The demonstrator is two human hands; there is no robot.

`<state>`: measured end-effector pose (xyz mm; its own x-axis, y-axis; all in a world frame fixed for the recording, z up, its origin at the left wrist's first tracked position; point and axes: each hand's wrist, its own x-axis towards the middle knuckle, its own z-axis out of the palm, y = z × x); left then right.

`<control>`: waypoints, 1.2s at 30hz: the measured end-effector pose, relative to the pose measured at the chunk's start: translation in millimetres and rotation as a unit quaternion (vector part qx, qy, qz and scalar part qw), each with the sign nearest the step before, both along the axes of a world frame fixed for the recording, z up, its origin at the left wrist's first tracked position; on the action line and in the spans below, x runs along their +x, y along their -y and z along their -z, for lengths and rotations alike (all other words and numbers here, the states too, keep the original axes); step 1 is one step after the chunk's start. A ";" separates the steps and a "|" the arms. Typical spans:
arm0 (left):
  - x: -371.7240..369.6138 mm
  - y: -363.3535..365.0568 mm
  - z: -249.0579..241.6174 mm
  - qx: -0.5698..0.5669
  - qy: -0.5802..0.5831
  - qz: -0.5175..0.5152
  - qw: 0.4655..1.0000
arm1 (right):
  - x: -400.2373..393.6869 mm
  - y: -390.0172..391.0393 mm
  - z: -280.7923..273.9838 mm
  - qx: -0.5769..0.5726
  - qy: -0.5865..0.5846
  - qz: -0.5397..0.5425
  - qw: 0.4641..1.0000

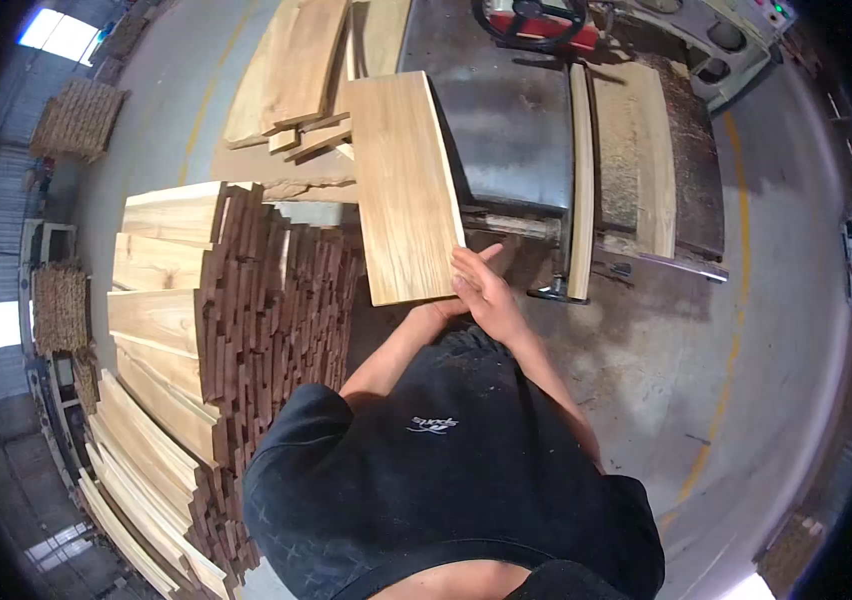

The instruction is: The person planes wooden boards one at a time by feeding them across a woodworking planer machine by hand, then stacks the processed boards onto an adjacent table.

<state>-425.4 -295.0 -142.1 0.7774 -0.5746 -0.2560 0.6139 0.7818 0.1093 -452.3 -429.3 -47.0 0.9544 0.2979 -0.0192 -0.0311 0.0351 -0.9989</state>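
Observation:
A wide, pale wooden board (404, 190) extends forward from my body, its near end just in front of my shirt. My left hand (434, 316) is at the near end, supporting the board from below, and its fingers are mostly hidden under the wood. At the near right corner, my right hand (483, 288) grips the long edge with the thumb on the upper side, while one finger points out past the edge. Beyond the board's right side lies a dark metal machine table (516, 150).
A tall stack of boards (161, 320) with dark edges stands close on the left. More planks (296, 60) lie ahead. On the machine are a long narrow strip (580, 180), another plank (656, 160), sawdust and a black handwheel (531, 38). A yellow line (736, 330) marks the floor.

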 end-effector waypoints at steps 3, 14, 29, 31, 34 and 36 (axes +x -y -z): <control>-0.7 -11.1 -23.1 0.004 -0.098 0.061 0.993 | -3.1 4.7 -16.8 0.037 -0.075 -0.049 0.995; -7.7 -30.9 -7.3 0.696 0.368 0.049 0.615 | -17.2 51.0 84.4 0.008 -0.192 0.238 0.952; 94.1 16.6 -10.0 0.759 0.565 0.101 0.306 | 17.2 47.5 115.1 0.318 -0.351 0.383 0.793; 112.2 20.7 -11.2 0.760 0.561 0.096 0.315 | 36.8 57.7 104.7 0.250 -0.361 0.378 0.815; 146.9 24.8 -12.5 0.775 0.536 0.123 0.311 | 72.4 71.2 97.2 0.117 -0.421 0.315 0.842; 173.9 28.5 -16.6 0.774 0.538 0.110 0.315 | 100.7 78.0 93.3 0.094 -0.416 0.314 0.848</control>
